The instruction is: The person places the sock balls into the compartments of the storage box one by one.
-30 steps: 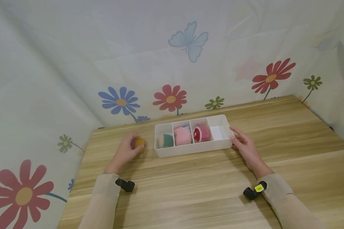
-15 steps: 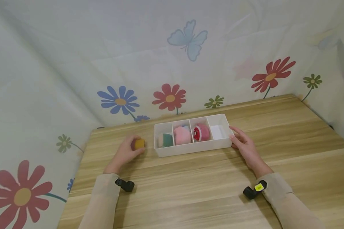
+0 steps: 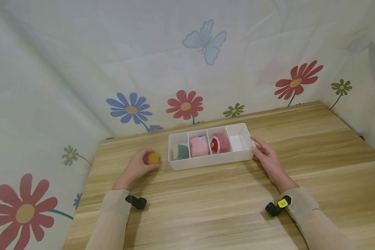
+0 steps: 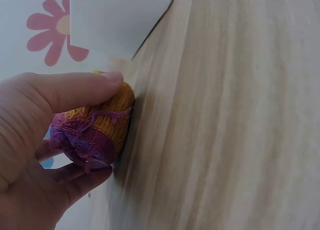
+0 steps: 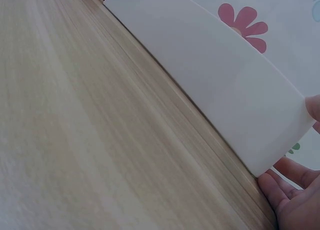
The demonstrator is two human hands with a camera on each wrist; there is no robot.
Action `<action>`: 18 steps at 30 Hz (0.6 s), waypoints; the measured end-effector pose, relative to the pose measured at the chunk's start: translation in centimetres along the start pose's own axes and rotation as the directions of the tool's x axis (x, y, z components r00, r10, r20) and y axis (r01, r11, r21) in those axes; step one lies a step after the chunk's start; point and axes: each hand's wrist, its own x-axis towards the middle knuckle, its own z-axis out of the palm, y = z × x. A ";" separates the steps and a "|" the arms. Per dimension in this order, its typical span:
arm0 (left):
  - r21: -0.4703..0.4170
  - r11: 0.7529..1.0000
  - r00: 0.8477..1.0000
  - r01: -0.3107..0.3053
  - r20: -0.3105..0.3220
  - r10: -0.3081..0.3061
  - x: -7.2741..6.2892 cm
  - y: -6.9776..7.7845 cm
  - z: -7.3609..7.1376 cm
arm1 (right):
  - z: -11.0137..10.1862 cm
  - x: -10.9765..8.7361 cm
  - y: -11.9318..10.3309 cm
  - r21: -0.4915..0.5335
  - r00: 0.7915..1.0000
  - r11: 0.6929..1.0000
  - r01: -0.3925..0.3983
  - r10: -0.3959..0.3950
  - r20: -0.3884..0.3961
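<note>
My left hand point(image 3: 136, 166) holds a rolled-up sock point(image 3: 153, 158) just left of the white box. In the left wrist view, the knit sock point(image 4: 100, 127) is mustard yellow and purple with loose threads, thumb on one side and fingers on the other. It is at the tabletop; whether it bears on it I cannot tell. My right hand point(image 3: 270, 163) grips the right end of the white divided box point(image 3: 212, 161), thumb at the rim. The box's compartments hold, from the left, a green-and-beige roll point(image 3: 181, 152), a pink roll point(image 3: 199, 146) and a red-and-pink roll point(image 3: 220, 143).
The box's rightmost compartment point(image 3: 239, 143) shows its bare white bottom. Everything stands on a wood-grain table point(image 3: 206, 208). A pale cloth wall point(image 3: 253, 52) printed with flowers and a butterfly closes off the back and sides.
The sock has turned a little in my left hand and shifted slightly right, its yellow part now facing the box. My right hand and the box have stayed in place.
</note>
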 end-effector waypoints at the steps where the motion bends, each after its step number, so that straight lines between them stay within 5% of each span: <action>1: 0.002 1.000 1.000 -0.003 -0.006 0.003 0.0 0.0 0.0 | 0.0 0.0 0.0 -0.001 1.000 1.000 -0.004 0.004 0.000; 18: -0.039 0.999 0.993 -0.016 -0.115 0.011 0.1 1.2 -0.2 | 0.0 0.1 0.1 -0.009 1.000 1.000 -0.002 0.002 0.001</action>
